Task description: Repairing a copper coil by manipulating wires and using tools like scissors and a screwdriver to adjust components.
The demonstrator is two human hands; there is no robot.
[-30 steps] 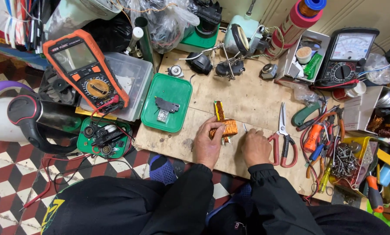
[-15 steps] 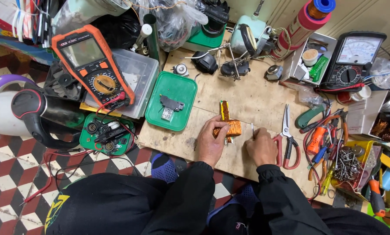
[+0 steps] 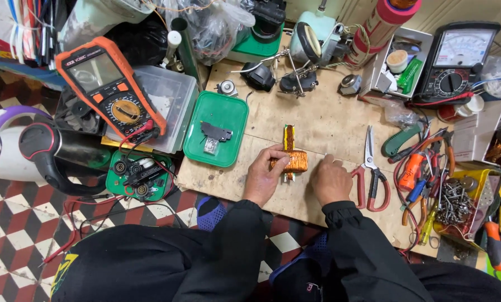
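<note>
A small copper-wound coil (image 3: 293, 160) on a yellow-green core lies on the wooden board (image 3: 328, 123). My left hand (image 3: 266, 174) grips the coil from its left side, fingers wrapped over the windings. My right hand (image 3: 331, 180) rests on the board just right of the coil, fingertips pressed down on the wood; whether it pinches a fine wire I cannot tell. Both arms wear black sleeves.
A green tray (image 3: 217, 128) with a small black part lies left of the coil. Red-handled scissors (image 3: 370, 170) lie to the right, beside pliers and screwdrivers (image 3: 423, 173). An orange digital multimeter (image 3: 110, 95) sits at left, an analogue meter (image 3: 457, 59) at the back right.
The view has shifted slightly; both hands stay at the coil, my left still gripping it, my right still beside it on the board.
</note>
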